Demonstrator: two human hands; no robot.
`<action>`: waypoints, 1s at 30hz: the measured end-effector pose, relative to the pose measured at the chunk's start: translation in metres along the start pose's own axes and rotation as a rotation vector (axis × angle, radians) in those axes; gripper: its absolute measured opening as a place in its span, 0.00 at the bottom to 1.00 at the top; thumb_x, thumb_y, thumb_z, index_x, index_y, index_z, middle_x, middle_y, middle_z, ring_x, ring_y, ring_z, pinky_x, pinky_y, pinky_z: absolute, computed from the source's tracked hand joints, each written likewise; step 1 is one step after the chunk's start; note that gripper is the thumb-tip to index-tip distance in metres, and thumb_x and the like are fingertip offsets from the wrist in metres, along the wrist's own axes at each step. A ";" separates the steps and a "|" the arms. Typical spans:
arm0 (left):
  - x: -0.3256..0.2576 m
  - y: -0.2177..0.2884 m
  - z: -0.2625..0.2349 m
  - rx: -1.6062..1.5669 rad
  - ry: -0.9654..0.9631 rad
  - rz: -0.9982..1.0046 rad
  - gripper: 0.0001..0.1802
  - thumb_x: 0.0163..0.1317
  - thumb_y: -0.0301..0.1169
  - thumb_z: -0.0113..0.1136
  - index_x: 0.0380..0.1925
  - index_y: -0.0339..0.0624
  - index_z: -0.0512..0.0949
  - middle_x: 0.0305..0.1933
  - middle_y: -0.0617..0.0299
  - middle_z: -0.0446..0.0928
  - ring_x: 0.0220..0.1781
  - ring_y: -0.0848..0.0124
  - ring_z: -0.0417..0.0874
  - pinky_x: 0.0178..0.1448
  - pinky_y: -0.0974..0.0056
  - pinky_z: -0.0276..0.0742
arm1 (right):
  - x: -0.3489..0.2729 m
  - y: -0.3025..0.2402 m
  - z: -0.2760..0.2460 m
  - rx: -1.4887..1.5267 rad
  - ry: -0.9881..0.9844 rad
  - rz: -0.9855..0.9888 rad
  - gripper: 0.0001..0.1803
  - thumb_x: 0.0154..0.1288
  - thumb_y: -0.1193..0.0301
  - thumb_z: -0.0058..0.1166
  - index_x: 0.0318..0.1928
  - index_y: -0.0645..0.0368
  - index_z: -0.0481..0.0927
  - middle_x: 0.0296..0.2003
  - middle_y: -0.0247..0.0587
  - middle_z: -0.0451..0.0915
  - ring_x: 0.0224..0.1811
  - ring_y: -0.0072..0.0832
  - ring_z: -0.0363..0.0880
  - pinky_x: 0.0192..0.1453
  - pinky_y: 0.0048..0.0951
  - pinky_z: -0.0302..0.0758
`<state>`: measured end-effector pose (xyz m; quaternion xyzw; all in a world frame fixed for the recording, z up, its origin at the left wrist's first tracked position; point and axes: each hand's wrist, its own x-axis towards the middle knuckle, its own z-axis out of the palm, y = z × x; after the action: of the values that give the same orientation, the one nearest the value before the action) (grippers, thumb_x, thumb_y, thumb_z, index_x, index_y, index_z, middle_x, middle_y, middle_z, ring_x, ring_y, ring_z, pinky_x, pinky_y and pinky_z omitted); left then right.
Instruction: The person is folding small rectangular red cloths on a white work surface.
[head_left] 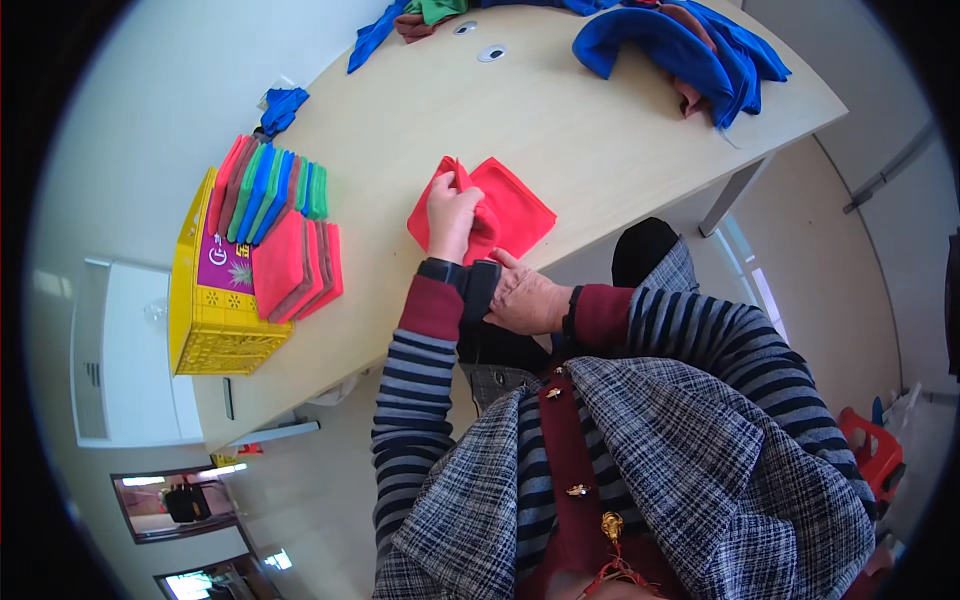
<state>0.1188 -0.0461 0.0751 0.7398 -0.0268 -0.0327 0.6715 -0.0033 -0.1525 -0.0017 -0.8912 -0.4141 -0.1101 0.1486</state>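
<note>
A red cloth lies partly folded near the front edge of the table, one flap raised and bunched. My left hand grips that raised flap with bent fingers. Close to the table edge, my right hand is curled at the cloth's near end, its thumb against the red fabric. The right fingertips are partly hidden behind my left wrist, which wears a black band with a dark square device.
At left, a yellow plastic basket stands beside stacks of folded red, brown, green and blue cloths. Loose blue cloths lie at the far right. Two black-and-white oval pieces rest at the back. A red stool stands on the floor.
</note>
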 end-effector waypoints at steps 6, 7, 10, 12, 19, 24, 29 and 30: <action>0.002 -0.006 0.038 0.427 -0.004 -0.047 0.30 0.56 0.23 0.58 0.61 0.25 0.69 0.43 0.44 0.83 0.44 0.60 0.87 0.47 0.60 0.82 | -0.007 0.002 0.000 0.065 0.188 -0.025 0.25 0.65 0.61 0.54 0.60 0.57 0.77 0.61 0.45 0.77 0.69 0.44 0.69 0.74 0.50 0.62; 0.004 -0.009 0.039 0.518 0.014 -0.034 0.31 0.56 0.23 0.58 0.61 0.26 0.69 0.45 0.41 0.83 0.47 0.55 0.87 0.50 0.58 0.82 | -0.005 0.001 -0.002 0.122 0.201 -0.011 0.24 0.63 0.62 0.55 0.58 0.57 0.78 0.58 0.44 0.78 0.66 0.43 0.72 0.71 0.48 0.65; 0.008 -0.011 0.052 0.655 0.045 0.026 0.30 0.56 0.24 0.58 0.61 0.27 0.69 0.45 0.39 0.83 0.46 0.54 0.88 0.50 0.56 0.83 | -0.005 0.002 -0.001 0.189 0.272 0.020 0.22 0.60 0.65 0.56 0.55 0.56 0.79 0.54 0.43 0.80 0.60 0.43 0.76 0.64 0.45 0.71; 0.009 -0.011 0.057 0.740 0.088 0.121 0.27 0.58 0.23 0.58 0.60 0.28 0.71 0.41 0.42 0.84 0.41 0.59 0.89 0.44 0.57 0.83 | -0.003 0.002 0.000 0.203 0.385 0.040 0.21 0.58 0.68 0.57 0.53 0.55 0.80 0.51 0.43 0.81 0.54 0.43 0.78 0.58 0.42 0.74; 0.002 0.004 0.073 0.845 0.060 0.102 0.32 0.57 0.28 0.62 0.62 0.30 0.70 0.50 0.36 0.82 0.54 0.47 0.84 0.58 0.53 0.79 | -0.003 0.003 -0.002 0.316 0.397 0.091 0.23 0.57 0.69 0.57 0.55 0.54 0.79 0.53 0.46 0.80 0.57 0.44 0.77 0.61 0.44 0.74; -0.002 0.004 0.071 0.957 -0.036 0.183 0.30 0.63 0.31 0.62 0.64 0.31 0.70 0.50 0.41 0.83 0.51 0.52 0.86 0.56 0.55 0.81 | -0.005 0.000 0.001 0.320 0.397 0.124 0.23 0.58 0.67 0.55 0.56 0.55 0.79 0.55 0.45 0.79 0.62 0.43 0.75 0.69 0.47 0.69; -0.007 0.015 0.032 0.357 -0.241 -0.195 0.25 0.71 0.34 0.58 0.64 0.31 0.71 0.49 0.49 0.84 0.47 0.61 0.87 0.53 0.60 0.82 | -0.002 0.002 0.001 0.017 0.231 0.055 0.24 0.59 0.66 0.53 0.56 0.58 0.78 0.56 0.44 0.78 0.65 0.41 0.72 0.74 0.48 0.63; -0.012 0.012 0.014 0.245 -0.197 -0.057 0.23 0.74 0.33 0.55 0.63 0.32 0.71 0.48 0.52 0.84 0.45 0.64 0.87 0.51 0.63 0.83 | -0.003 0.003 -0.001 0.003 0.234 0.076 0.24 0.60 0.66 0.52 0.57 0.59 0.78 0.56 0.45 0.78 0.65 0.41 0.72 0.75 0.47 0.62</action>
<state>0.1056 -0.0599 0.0862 0.8100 -0.0753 -0.1206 0.5689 -0.0024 -0.1566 -0.0027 -0.8870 -0.3602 -0.2071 0.2014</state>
